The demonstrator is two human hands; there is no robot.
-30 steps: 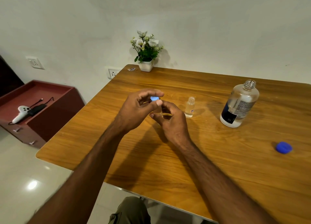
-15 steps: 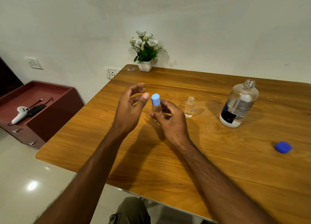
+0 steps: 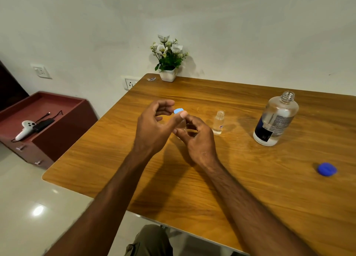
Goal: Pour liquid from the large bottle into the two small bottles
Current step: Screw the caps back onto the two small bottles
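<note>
My left hand (image 3: pixel 152 124), open half a second before, had closed thumb and fingers back on the light-blue cap (image 3: pixel 178 110); my right hand (image 3: pixel 196 138) gripped the small bottle (image 3: pixel 183 127) beneath. Uncapping was resuming; the large bottle (image 3: pixel 275 121) waited uncapped at three o'clock.

Over the wooden tabletop (image 3: pixel 240 178) the right hand (image 3: pixel 196 138) grips a small clear bottle (image 3: pixel 182 124), mostly hidden by fingers, while the left hand (image 3: pixel 154 128) pinches its light blue cap (image 3: pixel 178 110). To the right stands another small bottle (image 3: pixel 218 123), uncapped, then the large bottle (image 3: pixel 275 119), open-necked. A dark blue cap (image 3: pixel 326 169) lies near right. A potted plant (image 3: pixel 168 57) sits at the far edge.
</note>
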